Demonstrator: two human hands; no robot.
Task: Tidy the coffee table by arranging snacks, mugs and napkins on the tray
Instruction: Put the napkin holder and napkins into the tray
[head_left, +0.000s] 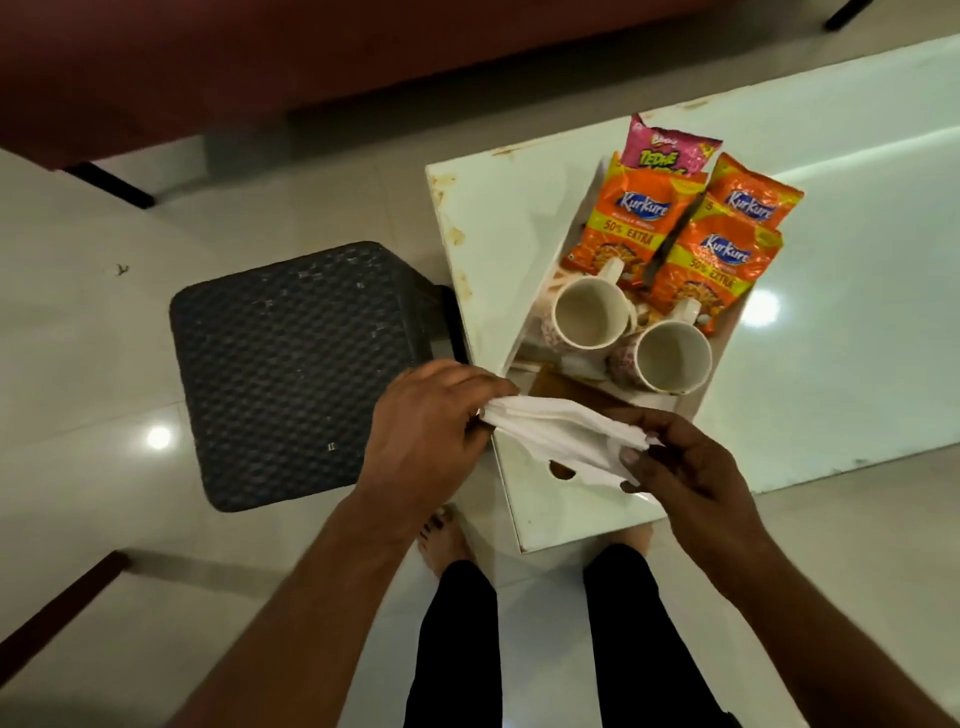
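A white napkin stretches between my two hands above the near end of the tray. My left hand pinches its left end and my right hand pinches its right end. The tray sits on the white coffee table. Two empty floral mugs stand side by side in the tray's middle. Behind them lie three orange snack packets and a pink packet at the far end.
A dark woven stool stands on the floor left of the table. A dark red sofa runs along the top. My legs and bare feet are at the table's near edge.
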